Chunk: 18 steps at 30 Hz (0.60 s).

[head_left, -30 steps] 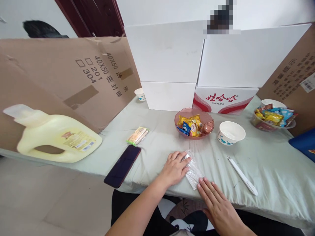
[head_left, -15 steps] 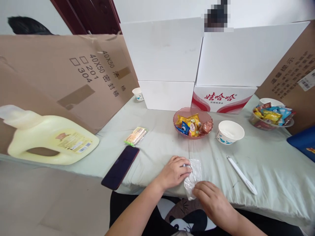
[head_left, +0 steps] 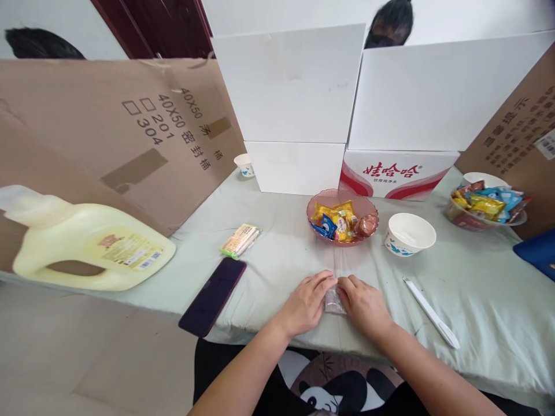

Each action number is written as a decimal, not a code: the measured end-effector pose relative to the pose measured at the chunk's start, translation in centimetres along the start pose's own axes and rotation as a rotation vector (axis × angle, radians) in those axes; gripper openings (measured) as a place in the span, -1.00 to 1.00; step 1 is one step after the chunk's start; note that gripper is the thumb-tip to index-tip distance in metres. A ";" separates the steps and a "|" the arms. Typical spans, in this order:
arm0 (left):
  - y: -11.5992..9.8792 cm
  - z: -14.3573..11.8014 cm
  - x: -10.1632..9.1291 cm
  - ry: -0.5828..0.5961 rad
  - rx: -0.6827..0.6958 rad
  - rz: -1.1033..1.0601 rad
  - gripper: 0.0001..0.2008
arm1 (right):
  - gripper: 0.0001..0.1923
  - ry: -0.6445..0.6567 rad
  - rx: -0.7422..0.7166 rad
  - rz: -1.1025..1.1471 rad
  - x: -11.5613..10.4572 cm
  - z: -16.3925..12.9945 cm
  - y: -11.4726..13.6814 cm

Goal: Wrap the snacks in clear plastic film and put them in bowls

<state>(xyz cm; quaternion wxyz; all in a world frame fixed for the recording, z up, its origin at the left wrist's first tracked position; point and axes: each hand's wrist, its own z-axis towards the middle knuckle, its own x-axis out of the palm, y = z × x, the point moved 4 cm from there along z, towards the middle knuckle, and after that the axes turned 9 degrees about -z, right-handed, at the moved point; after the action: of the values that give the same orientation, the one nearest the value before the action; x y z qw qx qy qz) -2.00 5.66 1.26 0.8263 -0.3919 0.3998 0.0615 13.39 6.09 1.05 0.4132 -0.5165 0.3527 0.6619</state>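
A small, crinkled clear plastic bag [head_left: 334, 303] lies near the table's front edge, much of it covered by my fingers. My left hand [head_left: 307, 303] grips its left side, fingers pressed together. From the right, my right hand [head_left: 364, 305] pinches the bag's upper part, its fingertips almost meeting those of the left. Just beyond them stands a pink fluted bowl [head_left: 318, 236] with yellow, blue and brown wrapped snacks. A white paper bowl [head_left: 410, 234] with blue leaf prints is to its right. Right of my hands lies a slim white cutter knife [head_left: 432, 312].
A dark phone [head_left: 212, 297] and a packet of wooden sticks [head_left: 241, 240] lie at left, near a yellow detergent jug [head_left: 99, 245]. Stacked white boxes [head_left: 295, 167] wall off the back. At right stand a clear tub of snacks [head_left: 488, 208] and a blue object [head_left: 537, 254].
My right hand has moved up and away from the table edge to the bag's far end. The bag's lower end has folded upward, so it looks shorter. My left hand has barely moved.
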 end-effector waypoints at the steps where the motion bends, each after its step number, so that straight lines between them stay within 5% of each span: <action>1: -0.1 0.1 0.0 0.015 -0.010 -0.011 -0.57 | -0.83 0.000 0.007 0.001 0.1 0.0 0.0; 6: 0.0 0.3 0.1 0.025 -0.093 -0.003 -0.77 | -0.83 -0.011 0.026 0.014 0.5 -0.4 0.0; 18: 0.4 0.4 0.5 -0.060 -0.154 0.020 -0.62 | -0.82 -0.272 0.208 -0.003 0.0 -0.5 -2.3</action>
<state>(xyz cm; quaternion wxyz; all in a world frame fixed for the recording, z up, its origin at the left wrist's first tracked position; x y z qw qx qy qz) -1.57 6.16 0.82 0.8047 -0.4484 0.3727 0.1118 15.74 6.58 0.86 0.5092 -0.3773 0.3592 0.6851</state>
